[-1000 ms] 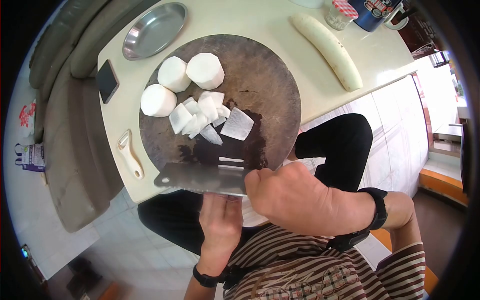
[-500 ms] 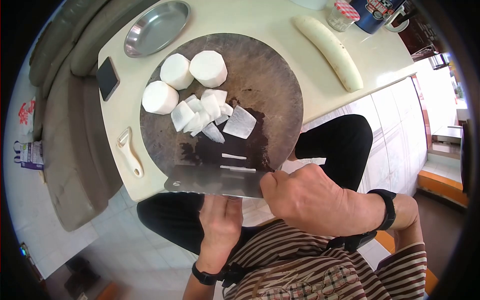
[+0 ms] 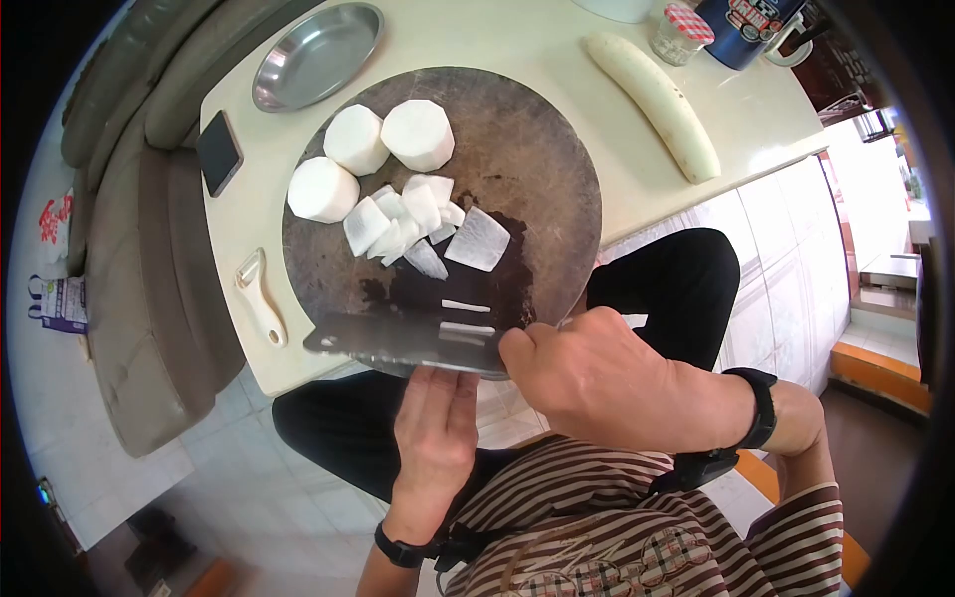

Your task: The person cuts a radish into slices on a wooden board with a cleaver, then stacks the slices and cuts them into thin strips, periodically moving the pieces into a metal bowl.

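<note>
My right hand (image 3: 607, 378) grips the handle end of a wide cleaver (image 3: 398, 340), which lies across the near edge of a round wooden chopping board (image 3: 537, 129). My left hand (image 3: 438, 433) has its fingers together, their tips right at the cleaver's lower edge; whatever is under them is hidden by the blade. Just beyond the blade lies a thin white radish strip (image 3: 466, 306). Thin radish slices (image 3: 398, 224) are heaped mid-board, with one squarish slice (image 3: 479, 241) to their right. Thick peeled radish chunks (image 3: 418, 135) stand at the far left of the board.
Left of the board are a peeler (image 3: 259, 298) and a dark phone (image 3: 219, 154). An oval metal dish (image 3: 318, 58) sits at the back left. A whole white radish (image 3: 657, 104) lies at the right, near a jar with a checked lid (image 3: 681, 35) and a blue container (image 3: 746, 30).
The cleaver has shifted left and a little away from me, its blade now blurred. My right hand has moved slightly left with it; my left hand stays close to the blade.
</note>
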Tool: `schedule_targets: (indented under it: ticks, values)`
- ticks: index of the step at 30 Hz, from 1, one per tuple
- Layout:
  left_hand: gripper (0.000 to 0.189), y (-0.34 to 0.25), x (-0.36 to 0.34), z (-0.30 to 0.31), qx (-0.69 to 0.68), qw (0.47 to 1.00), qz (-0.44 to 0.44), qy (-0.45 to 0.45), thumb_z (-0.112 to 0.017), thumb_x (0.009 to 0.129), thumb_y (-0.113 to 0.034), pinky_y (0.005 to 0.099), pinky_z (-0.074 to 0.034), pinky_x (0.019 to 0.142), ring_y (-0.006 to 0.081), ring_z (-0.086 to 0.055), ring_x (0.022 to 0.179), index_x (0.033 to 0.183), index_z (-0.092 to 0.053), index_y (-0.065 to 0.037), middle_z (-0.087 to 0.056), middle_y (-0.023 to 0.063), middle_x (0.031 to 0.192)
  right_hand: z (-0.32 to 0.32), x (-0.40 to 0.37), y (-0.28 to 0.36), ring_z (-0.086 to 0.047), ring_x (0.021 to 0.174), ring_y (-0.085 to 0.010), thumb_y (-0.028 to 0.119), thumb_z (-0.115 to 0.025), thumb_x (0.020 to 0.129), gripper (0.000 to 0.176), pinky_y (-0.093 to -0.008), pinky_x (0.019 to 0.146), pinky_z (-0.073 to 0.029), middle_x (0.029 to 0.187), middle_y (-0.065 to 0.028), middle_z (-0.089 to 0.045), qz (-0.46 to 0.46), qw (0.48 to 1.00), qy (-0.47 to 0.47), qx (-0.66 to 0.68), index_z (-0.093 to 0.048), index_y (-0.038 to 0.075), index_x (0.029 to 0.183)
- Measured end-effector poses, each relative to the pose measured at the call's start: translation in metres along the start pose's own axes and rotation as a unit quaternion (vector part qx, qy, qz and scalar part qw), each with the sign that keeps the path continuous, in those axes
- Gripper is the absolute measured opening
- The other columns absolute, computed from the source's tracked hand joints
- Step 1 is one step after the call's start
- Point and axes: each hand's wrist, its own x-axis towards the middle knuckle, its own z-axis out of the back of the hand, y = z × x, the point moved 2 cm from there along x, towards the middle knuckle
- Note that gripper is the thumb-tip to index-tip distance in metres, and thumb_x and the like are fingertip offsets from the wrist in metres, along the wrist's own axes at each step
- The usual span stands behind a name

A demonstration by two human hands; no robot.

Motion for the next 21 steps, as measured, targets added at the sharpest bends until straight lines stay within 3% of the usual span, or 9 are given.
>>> schedule_targets:
  ticks: [2, 4, 11, 13, 17, 21]
  values:
    - [0.021, 0.002, -0.002, 0.001, -0.004, 1.0, -0.004, 0.005, -0.069, 0.079, 0.009, 0.0438, -0.057, 0.082, 0.0376, -0.067, 0.097, 0.1, -0.068, 0.011, -0.068, 0.0196, 0.105, 0.005, -0.002, 0.007, -0.06, 0.049, -0.0254, 0.0, -0.065, 0.066, 0.02, -0.0367, 0.041, -0.043, 0.063, -0.0128, -0.053, 0.0, 1.0, -0.001, 0.001, -0.049, -0.001, 0.078]
    - [0.021, 0.005, -0.008, 0.0, -0.042, 0.999, 0.011, 0.015, -0.068, 0.08, 0.008, 0.0436, -0.057, 0.08, 0.0384, -0.067, 0.097, 0.101, -0.068, 0.011, -0.068, 0.0204, 0.105, 0.009, -0.003, 0.012, -0.066, 0.057, -0.0244, 0.003, -0.068, 0.067, 0.013, -0.0337, 0.047, -0.051, 0.065, -0.0133, -0.06, -0.027, 0.998, 0.051, -0.022, -0.059, -0.003, 0.074]
    - [0.019, 0.006, -0.009, -0.001, -0.054, 0.997, 0.042, 0.019, -0.066, 0.087, 0.005, 0.0429, -0.056, 0.08, 0.0385, -0.067, 0.093, 0.106, -0.066, 0.01, -0.067, 0.0222, 0.105, 0.005, 0.0, 0.01, -0.068, 0.065, -0.0222, 0.004, -0.069, 0.066, 0.014, -0.0325, 0.048, -0.051, 0.068, -0.0116, -0.06, -0.014, 0.995, 0.074, -0.057, -0.061, -0.002, 0.074]
    - [0.019, 0.006, -0.007, -0.002, -0.058, 0.997, 0.041, 0.016, -0.065, 0.088, 0.005, 0.0428, -0.056, 0.08, 0.0384, -0.067, 0.092, 0.107, -0.066, 0.01, -0.067, 0.0225, 0.105, 0.004, 0.002, 0.008, -0.06, 0.049, -0.0218, 0.004, -0.064, 0.068, 0.016, -0.0337, 0.04, -0.042, 0.061, -0.0112, -0.053, 0.016, 0.998, 0.036, -0.041, -0.052, -0.003, 0.077]
    - [0.02, 0.003, -0.005, 0.001, -0.041, 0.998, 0.042, 0.022, -0.065, 0.085, 0.006, 0.0436, -0.056, 0.079, 0.0382, -0.066, 0.093, 0.104, -0.067, 0.01, -0.067, 0.0218, 0.106, -0.003, 0.009, 0.011, -0.06, 0.05, -0.0221, 0.004, -0.064, 0.068, 0.017, -0.0338, 0.041, -0.044, 0.061, -0.0111, -0.053, 0.018, 0.997, 0.049, -0.06, -0.053, -0.003, 0.077]
    - [0.021, -0.002, -0.001, 0.003, 0.01, 1.0, -0.007, 0.021, -0.067, 0.079, 0.007, 0.0462, -0.054, 0.083, 0.0376, -0.064, 0.097, 0.1, -0.069, 0.01, -0.067, 0.0208, 0.106, -0.012, 0.013, 0.005, -0.06, 0.049, -0.0272, 0.002, -0.065, 0.066, 0.018, -0.0375, 0.043, -0.045, 0.06, -0.0123, -0.054, 0.017, 1.0, -0.005, -0.023, -0.053, -0.004, 0.078]
